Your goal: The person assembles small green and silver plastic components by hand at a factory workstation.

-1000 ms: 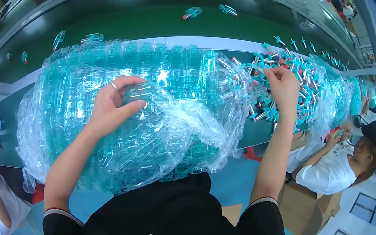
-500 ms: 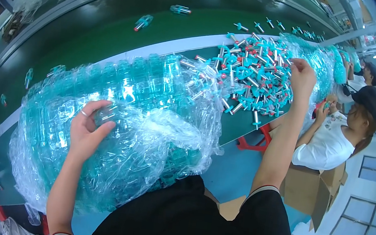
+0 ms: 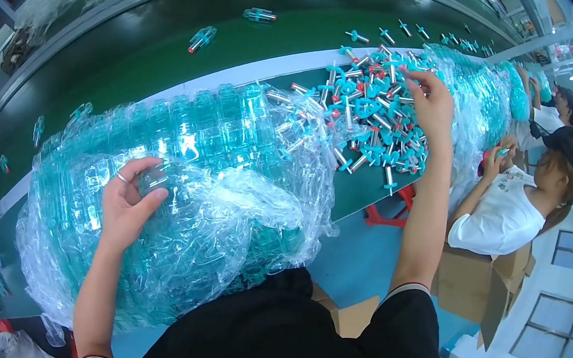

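Observation:
My left hand (image 3: 128, 202) is over a large clear bag (image 3: 220, 235) of teal transparent plastic trays (image 3: 191, 125). Its thumb and forefinger curve around a small clear plastic piece (image 3: 154, 177), hard to tell apart from the film behind. My right hand (image 3: 430, 105) reaches over a heap of small teal-and-silver plunger-like parts (image 3: 382, 123), many with red ends. Thumb and forefinger close at the heap's upper edge on one such part (image 3: 402, 69), mostly hidden by the fingertips.
A green conveyor belt (image 3: 136, 48) runs behind a pale rail, carrying a few teal pieces (image 3: 203, 40). Another bag of trays (image 3: 471, 88) stands right of the heap. Co-workers (image 3: 509, 210) sit along the right, near an open cardboard box (image 3: 466, 285) and red stool (image 3: 392, 207).
My right hand has moved left and away over the heap, its fingers less bunched. My left hand keeps its curved pose. Pieces on the belt appear shifted slightly left.

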